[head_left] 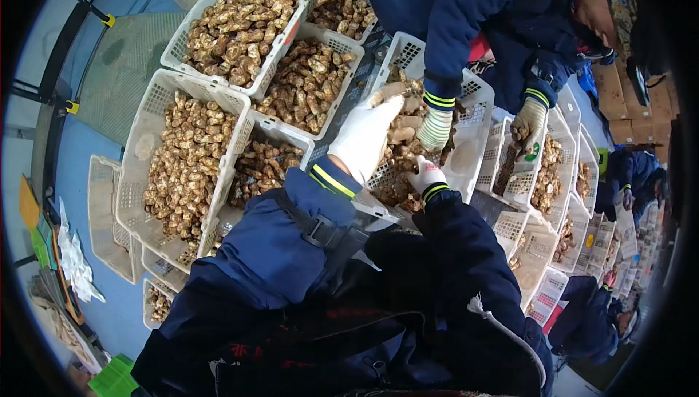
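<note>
A white perforated crate (477, 117) in front of me holds brown and pale mushrooms (393, 157). Over its left side, my left hand (364, 135), in a white glove, is closed on a pale brown mushroom (388, 93). My right hand (428, 177), gloved too, is low at the mushrooms by the crate's near side. Its fingers are bent inward; anything between them is hidden. A co-worker's striped-gloved hand (435, 129) reaches among the same mushrooms from the far side. That person's other gloved hand (528, 124) is over a crate to the right, gripping something dark brown.
Stacked crates of mushrooms (186, 171) stand at my left, with a fuller crate (244, 26) farther off. More crates (542, 179) line the right, where other people work. Blue floor (80, 142) and a white plastic sheet (76, 259) lie at far left.
</note>
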The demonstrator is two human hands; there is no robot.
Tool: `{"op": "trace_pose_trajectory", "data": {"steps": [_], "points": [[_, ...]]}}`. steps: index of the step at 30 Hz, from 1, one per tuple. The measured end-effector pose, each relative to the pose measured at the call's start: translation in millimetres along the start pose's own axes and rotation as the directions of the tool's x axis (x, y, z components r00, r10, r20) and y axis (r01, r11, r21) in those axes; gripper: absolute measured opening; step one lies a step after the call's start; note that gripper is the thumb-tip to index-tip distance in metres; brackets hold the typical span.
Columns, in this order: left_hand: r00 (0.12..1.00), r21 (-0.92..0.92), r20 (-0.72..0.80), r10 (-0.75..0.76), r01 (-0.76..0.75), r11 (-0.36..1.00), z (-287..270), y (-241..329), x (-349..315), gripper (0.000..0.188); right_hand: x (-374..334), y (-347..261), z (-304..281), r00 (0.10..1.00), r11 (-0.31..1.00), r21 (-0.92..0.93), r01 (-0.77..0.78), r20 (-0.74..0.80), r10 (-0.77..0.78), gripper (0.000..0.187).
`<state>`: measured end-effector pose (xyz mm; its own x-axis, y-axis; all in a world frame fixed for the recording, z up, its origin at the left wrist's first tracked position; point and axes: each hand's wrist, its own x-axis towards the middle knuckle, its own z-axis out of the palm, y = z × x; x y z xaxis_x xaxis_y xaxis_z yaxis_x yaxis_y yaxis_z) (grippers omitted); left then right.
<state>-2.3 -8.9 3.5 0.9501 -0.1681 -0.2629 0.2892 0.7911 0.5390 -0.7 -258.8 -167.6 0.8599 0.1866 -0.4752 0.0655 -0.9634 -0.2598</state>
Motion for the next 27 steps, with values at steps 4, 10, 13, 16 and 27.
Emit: {"op": "trace_pose_trajectory", "data": {"steps": [4,10,13,16,27], "points": [[0.994,0.070,0.097,-0.039,0.032,0.997,-1.4,-2.6,4.9,0.036,-9.8,-31.6,-6.4,0.959,0.981,-0.093,0.173,0.241,-0.146,0.055],[0.992,0.152,0.122,-0.011,-0.007,0.988,11.2,6.4,-2.2,0.033,-24.9,-11.6,-27.2,0.994,0.525,0.849,0.055,0.006,-0.113,0.057],[0.993,0.170,0.112,-0.039,0.019,0.985,6.6,4.8,0.1,0.033,-44.2,-16.4,-55.4,0.987,-0.071,0.996,0.057,-0.067,-0.147,0.050],[0.991,0.193,0.108,-0.074,0.052,0.980,7.8,3.3,-2.2,0.034,-88.0,-68.6,-104.1,0.966,-0.232,0.968,0.095,-0.147,-0.214,0.047],[0.976,0.253,0.204,-0.083,0.030,0.967,-15.9,19.4,-7.4,0.049,-109.4,-83.2,-109.5,0.960,0.209,0.944,0.256,-0.222,-0.170,0.019]]}}
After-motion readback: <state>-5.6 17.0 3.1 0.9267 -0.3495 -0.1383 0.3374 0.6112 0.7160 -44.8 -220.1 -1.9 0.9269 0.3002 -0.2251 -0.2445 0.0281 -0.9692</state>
